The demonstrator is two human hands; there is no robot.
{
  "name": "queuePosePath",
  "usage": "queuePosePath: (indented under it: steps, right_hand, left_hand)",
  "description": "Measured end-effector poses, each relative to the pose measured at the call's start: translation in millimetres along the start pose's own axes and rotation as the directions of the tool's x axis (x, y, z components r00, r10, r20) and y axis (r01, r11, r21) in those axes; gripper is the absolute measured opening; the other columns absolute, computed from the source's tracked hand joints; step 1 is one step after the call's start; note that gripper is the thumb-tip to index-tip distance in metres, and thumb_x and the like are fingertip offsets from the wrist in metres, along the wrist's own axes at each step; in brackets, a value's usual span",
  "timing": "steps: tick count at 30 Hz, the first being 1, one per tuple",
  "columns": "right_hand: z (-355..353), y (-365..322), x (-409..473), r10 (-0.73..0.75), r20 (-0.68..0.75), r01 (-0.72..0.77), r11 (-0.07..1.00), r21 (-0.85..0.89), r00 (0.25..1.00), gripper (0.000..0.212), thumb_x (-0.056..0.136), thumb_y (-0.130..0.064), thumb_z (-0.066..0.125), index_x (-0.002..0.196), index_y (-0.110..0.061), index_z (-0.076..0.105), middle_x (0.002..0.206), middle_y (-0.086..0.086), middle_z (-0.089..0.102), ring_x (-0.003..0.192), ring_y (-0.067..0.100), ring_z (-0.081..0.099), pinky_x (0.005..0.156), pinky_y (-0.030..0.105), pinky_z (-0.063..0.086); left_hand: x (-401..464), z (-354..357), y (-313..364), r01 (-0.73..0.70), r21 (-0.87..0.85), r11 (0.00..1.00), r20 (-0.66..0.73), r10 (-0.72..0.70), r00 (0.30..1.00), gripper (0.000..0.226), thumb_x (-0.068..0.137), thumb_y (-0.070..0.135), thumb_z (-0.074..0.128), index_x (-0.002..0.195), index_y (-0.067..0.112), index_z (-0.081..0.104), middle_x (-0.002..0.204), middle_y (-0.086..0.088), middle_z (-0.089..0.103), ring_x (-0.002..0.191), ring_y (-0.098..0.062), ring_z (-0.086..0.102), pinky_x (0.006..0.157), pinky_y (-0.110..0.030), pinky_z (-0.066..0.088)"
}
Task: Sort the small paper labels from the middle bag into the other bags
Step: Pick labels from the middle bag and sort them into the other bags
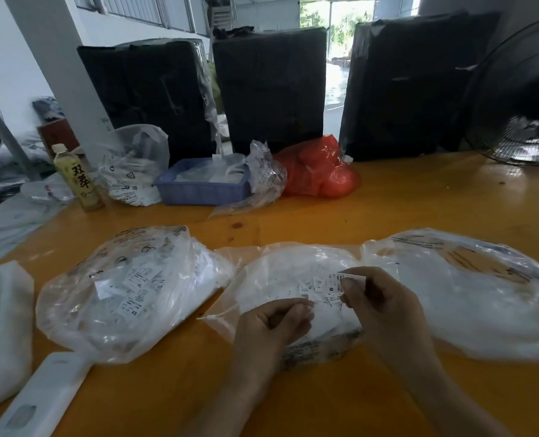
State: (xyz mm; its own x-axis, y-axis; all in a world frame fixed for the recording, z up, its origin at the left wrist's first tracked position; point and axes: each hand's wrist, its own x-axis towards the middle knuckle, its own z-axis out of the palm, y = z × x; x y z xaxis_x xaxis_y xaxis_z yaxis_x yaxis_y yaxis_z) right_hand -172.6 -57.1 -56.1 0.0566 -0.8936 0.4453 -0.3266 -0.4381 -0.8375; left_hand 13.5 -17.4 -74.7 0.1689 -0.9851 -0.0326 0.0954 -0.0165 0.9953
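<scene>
Centrally, the middle bag (293,272) lies open on the orange desk (388,203), between the left bag (129,294) and the right bag (470,291). Both hands work over its mouth. Right hand (385,307) pinches a small paper label (333,283), marked M, between thumb and fingertips. Left hand (271,326) is curled, fingertips pinching another white label (296,301). Left bag shows labels marked XL and XS through the plastic.
</scene>
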Motion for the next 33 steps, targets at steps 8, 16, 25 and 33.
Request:
queuePosePath:
  steps: [8, 16, 25, 33]
  right_hand:
    - [6, -3, -2, -0.048, 0.264, 0.119, 0.958, -0.260, 0.963, 0.023, 0.096, -0.050, 0.056, 0.119, -0.046, 0.056, 0.110, -0.034, 0.051, 0.096, -0.009, 0.059, 0.071, 0.007, 0.048]
    - [19, -1, -7, -0.017, 0.202, 0.073, 0.960, -0.270, 0.979, 0.015, 0.095, -0.029, 0.069, 0.083, -0.035, 0.061, 0.081, -0.023, 0.058, 0.088, -0.011, 0.058, 0.069, 0.004, 0.045]
    - [22, -1, -7, 0.049, 0.264, 0.037, 0.951, -0.308, 0.963, 0.015, 0.093, -0.038, 0.069, 0.085, -0.045, 0.058, 0.087, -0.025, 0.061, 0.081, -0.007, 0.062, 0.069, 0.015, 0.054]
    - [23, 0, -9, 0.042, 0.293, 0.043, 0.959, -0.280, 0.955, 0.012, 0.094, -0.048, 0.062, 0.095, -0.038, 0.067, 0.091, -0.025, 0.062, 0.072, -0.004, 0.063, 0.069, 0.018, 0.056]
  left_hand:
    - [0, -2, 4, 0.010, 0.033, 0.999, -0.027, -0.009, 1.000, 0.023, 0.082, 0.054, 0.076, 0.099, 0.040, 0.083, 0.100, 0.005, 0.083, 0.096, -0.010, 0.079, 0.068, -0.025, 0.063]
    - [1, -3, 0, 0.036, 0.029, 0.999, -0.004, -0.035, 0.999, 0.026, 0.077, 0.049, 0.084, 0.100, 0.037, 0.082, 0.097, -0.001, 0.082, 0.093, -0.018, 0.080, 0.070, -0.025, 0.063]
    - [5, -2, -4, 0.076, -0.092, 0.993, -0.115, -0.086, 0.990, 0.010, 0.091, 0.018, 0.078, 0.091, 0.026, 0.084, 0.098, -0.005, 0.082, 0.097, -0.017, 0.079, 0.073, -0.023, 0.062]
    - [7, -1, -5, 0.034, -0.157, 0.987, -0.117, -0.053, 0.992, 0.035, 0.060, 0.037, 0.089, 0.093, 0.025, 0.085, 0.099, -0.008, 0.082, 0.100, -0.021, 0.079, 0.080, -0.023, 0.063]
